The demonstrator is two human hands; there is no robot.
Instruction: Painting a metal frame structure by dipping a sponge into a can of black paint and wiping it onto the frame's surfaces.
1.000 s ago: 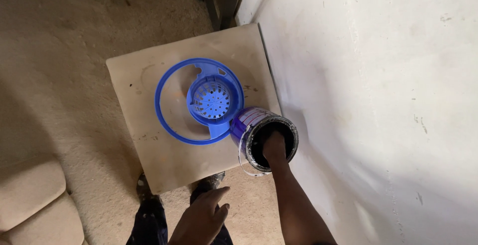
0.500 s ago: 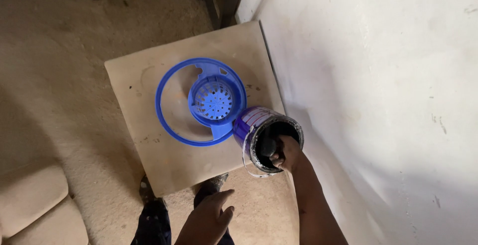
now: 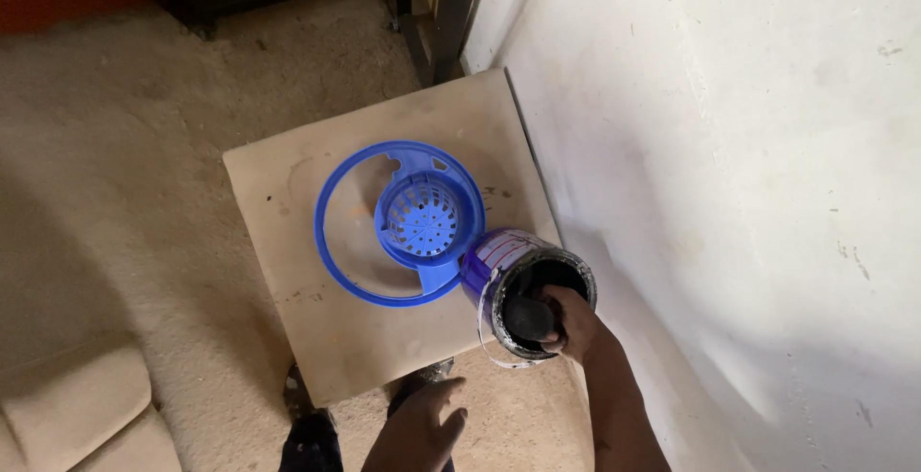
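Observation:
A paint can (image 3: 499, 261) with a purple label and a dark inside stands at the near right corner of a tan board (image 3: 317, 328), touching a blue bucket (image 3: 345, 280). My right hand (image 3: 571, 323) reaches over the can's near rim and is closed around a dark rounded object (image 3: 528, 318) held in the can's mouth; I cannot tell what the object is. My left hand (image 3: 417, 429) hovers low at the frame's bottom with fingers apart, holding nothing, just off the board's near edge.
The blue bucket has a perforated strainer cup (image 3: 422, 218) on its right side. A white wall (image 3: 729, 194) rises right beside the board. The floor (image 3: 125, 194) is sandy beige. My shoes (image 3: 312, 429) stand at the board's near edge. A dark door frame (image 3: 446, 11) stands behind.
My right hand has come up from deep inside the can to its near rim, with the dark object now showing in its grip. My left hand has stayed low.

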